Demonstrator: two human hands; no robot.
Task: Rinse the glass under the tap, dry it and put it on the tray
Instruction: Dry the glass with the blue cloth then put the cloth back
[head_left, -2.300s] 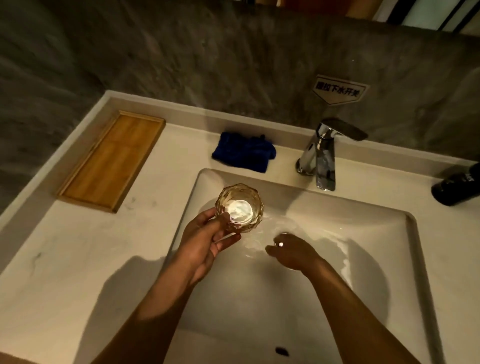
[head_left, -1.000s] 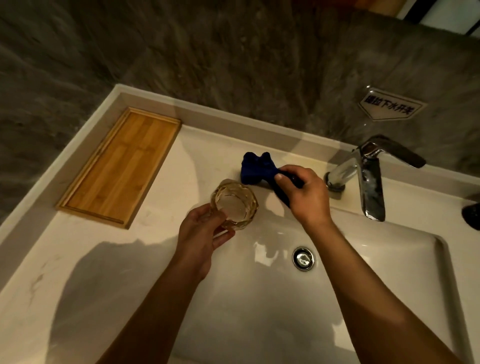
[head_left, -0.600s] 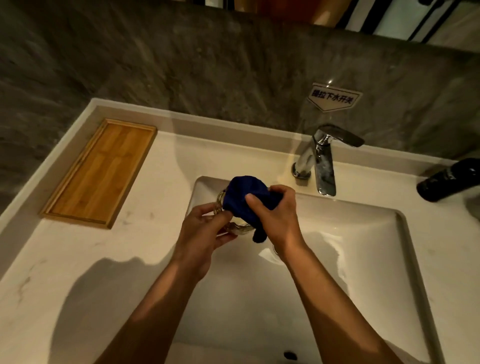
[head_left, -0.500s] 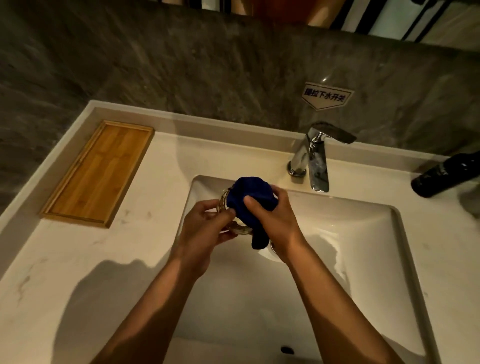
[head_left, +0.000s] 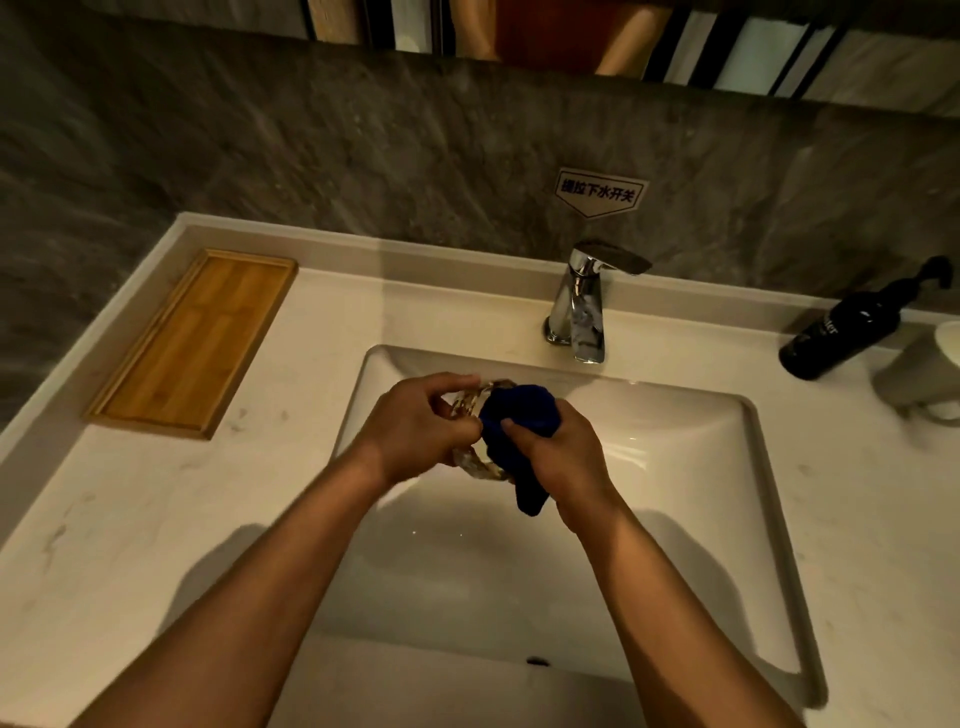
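1. The glass (head_left: 470, 410), clear and faceted, is being held above the sink basin (head_left: 675, 467), lying roughly on its side with its mouth turned toward the right; only parts of its wall are showing between the two hands.
2. The left hand (head_left: 415, 431) is wrapping its fingers around the glass, thumb on the near side, clamped on it.
3. A dark blue cloth (head_left: 519, 415) is being pressed against and into the glass's mouth, with one end hanging down below the hands.
4. The right hand (head_left: 561, 457) is gripping that cloth, fingers closed around the bunched fabric, touching the left hand's fingertips.
5. The chrome tap (head_left: 584, 306) is standing behind the basin, beyond the hands, with no water visibly running from it.
6. The wooden tray (head_left: 197, 343) is lying on the countertop (head_left: 156, 519) well to the left of the basin, close to the back edge.
7. A dark pump bottle (head_left: 852, 327) is standing at the far right of the counter, with a pale mug (head_left: 924, 374) just beside it.
8. A small label (head_left: 600, 192) is sitting on the grey stone wall above the tap.
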